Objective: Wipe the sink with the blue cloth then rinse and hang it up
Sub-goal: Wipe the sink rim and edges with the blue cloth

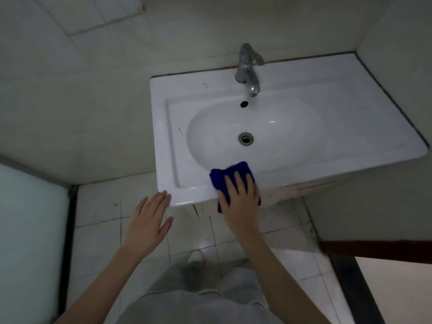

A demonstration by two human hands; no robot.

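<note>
A small, dim bathroom with pale tiled walls [70, 78] closes in around a white ceramic washbasin [350, 127] set into a corner, its back edge against the wall and its right end against a side wall. The floor [98, 206] below is laid in pale square tiles with dark, worn grout lines, and a frosted glass panel [28, 230] in a dark frame stands at the left edge of the view. At the lower right a dark threshold strip [350, 288] borders a lighter floor beyond. The basin has a flat rectangular surround with a raised lip and an oval bowl sunk into its middle; the bowl holds nothing but its metal drain [246, 138] at the bottom and a dark overflow hole [244, 104] in the back wall. A chrome single-lever faucet [247, 69] rises from the rear ledge, its spout reaching out over the overflow hole. A few small reddish marks [180, 131] show on the left side of the surround. The blue cloth [231, 170] lies folded over the front rim of the basin, part on the ledge and part hanging down the front edge. The right hand [240, 195] presses flat on top of it, fingers spread apart and extended, not clenched around the fabric. The left hand [149, 220] is open and empty, fingers straight and close together, the fingertips just at the basin's front left corner. Below, grey trousers [198, 300] and a pale shoe [195, 256] show on the floor tiles.
</note>
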